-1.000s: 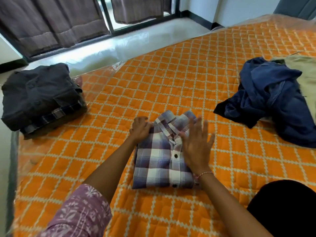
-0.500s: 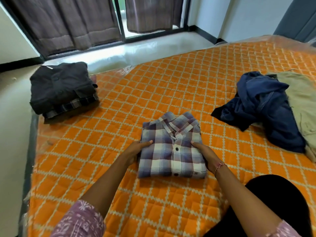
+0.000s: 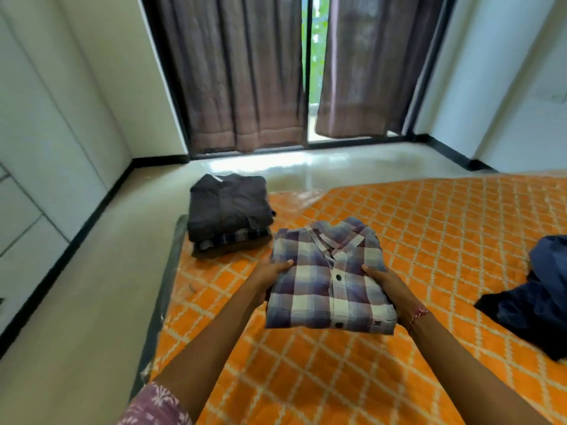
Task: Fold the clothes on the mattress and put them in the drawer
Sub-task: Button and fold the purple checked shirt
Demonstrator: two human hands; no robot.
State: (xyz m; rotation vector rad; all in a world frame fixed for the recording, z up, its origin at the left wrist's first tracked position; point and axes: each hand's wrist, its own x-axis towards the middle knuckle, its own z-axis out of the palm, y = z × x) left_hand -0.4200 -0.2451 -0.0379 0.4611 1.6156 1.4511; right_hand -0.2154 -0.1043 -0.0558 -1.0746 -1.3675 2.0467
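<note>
In the middle of the frame, the left hand (image 3: 270,276) and the right hand (image 3: 389,286) hold the folded plaid shirt (image 3: 328,277) by its two sides, thumbs on top, above the orange mattress (image 3: 429,240). A pile (image 3: 228,214) of folded clothes sits up and left. A blue heap (image 3: 540,299) lies at the right edge.

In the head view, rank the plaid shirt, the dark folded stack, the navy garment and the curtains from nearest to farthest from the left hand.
1. Plaid shirt: gripped by the left hand at its left edge.
2. Dark folded stack: just beyond, at the mattress's left corner.
3. Navy garment: far right edge.
4. Curtains: across the floor.
</note>
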